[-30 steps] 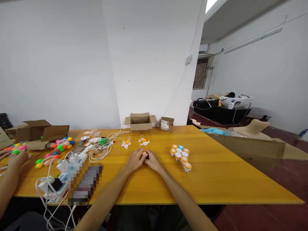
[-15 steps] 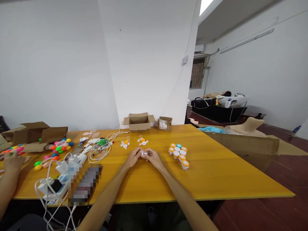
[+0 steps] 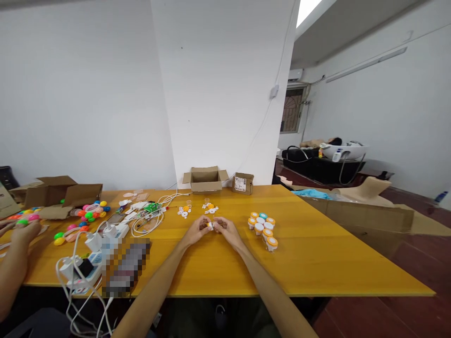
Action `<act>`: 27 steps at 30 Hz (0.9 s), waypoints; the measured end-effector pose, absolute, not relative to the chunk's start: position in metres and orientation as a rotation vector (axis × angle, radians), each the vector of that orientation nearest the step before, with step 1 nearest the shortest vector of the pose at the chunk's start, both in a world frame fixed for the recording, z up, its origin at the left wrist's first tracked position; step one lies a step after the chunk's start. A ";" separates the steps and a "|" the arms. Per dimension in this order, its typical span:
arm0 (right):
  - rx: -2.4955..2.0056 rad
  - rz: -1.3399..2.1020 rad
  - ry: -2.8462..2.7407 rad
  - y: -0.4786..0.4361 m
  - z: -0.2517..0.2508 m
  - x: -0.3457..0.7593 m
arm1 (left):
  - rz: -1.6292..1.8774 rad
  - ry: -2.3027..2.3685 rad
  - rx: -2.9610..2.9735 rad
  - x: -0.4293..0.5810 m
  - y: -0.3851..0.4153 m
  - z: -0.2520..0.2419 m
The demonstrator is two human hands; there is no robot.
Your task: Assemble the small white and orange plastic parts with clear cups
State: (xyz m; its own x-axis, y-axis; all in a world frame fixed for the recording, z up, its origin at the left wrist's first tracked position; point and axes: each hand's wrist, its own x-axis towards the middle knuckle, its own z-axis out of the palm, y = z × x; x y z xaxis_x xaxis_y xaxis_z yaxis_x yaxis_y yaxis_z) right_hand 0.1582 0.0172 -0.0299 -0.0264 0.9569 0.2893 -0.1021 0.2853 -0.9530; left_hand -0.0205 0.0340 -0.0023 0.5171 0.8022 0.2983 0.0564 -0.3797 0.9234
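My left hand (image 3: 197, 231) and my right hand (image 3: 226, 230) meet over the table, fingers pinched round a small white-and-orange part (image 3: 210, 226). Fingers hide much of it, so its exact kind is unclear. Beyond the hands lie two loose groups of small parts: white and orange discs (image 3: 185, 211) on the left, and white gear-like rings with an orange piece (image 3: 210, 207) on the right. To the right of my hands stands a cluster of small clear containers (image 3: 259, 228) with white-centred lids rimmed in orange, white or teal.
An open cardboard box (image 3: 205, 183) and a smaller box (image 3: 243, 183) stand at the back edge. Leftward are tangled white cables, a power strip (image 3: 95, 263), a pixelated dark device (image 3: 127, 267) and colourful balls (image 3: 93, 212). Another person's hand (image 3: 26, 232) works at far left.
Both hands stay together; the held part has turned, so orange now shows on it. The view has shifted slightly. The other person's hand at the left has moved a little.
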 end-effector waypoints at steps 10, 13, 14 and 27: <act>-0.866 0.999 -1.420 0.010 -0.022 0.159 | 0.975 0.729 1.786 -0.018 0.039 -0.008; -0.862 0.988 -1.437 0.010 -0.022 0.158 | 0.969 0.738 1.759 -0.018 0.037 -0.005; -0.869 0.983 -1.426 0.010 -0.023 0.157 | 0.972 0.746 1.749 -0.018 0.036 -0.004; -1.021 0.732 -1.442 0.014 -0.030 0.150 | 0.987 0.767 1.747 -0.017 0.032 0.001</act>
State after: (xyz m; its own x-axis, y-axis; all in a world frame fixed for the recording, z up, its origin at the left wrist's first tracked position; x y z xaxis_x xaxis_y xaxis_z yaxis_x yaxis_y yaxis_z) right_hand 0.1500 0.0141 -0.0297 0.0456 0.8982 0.4372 0.1765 0.4236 -0.8885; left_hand -0.0174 0.0318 0.0011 0.4768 0.8339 0.2781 0.0642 -0.3485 0.9351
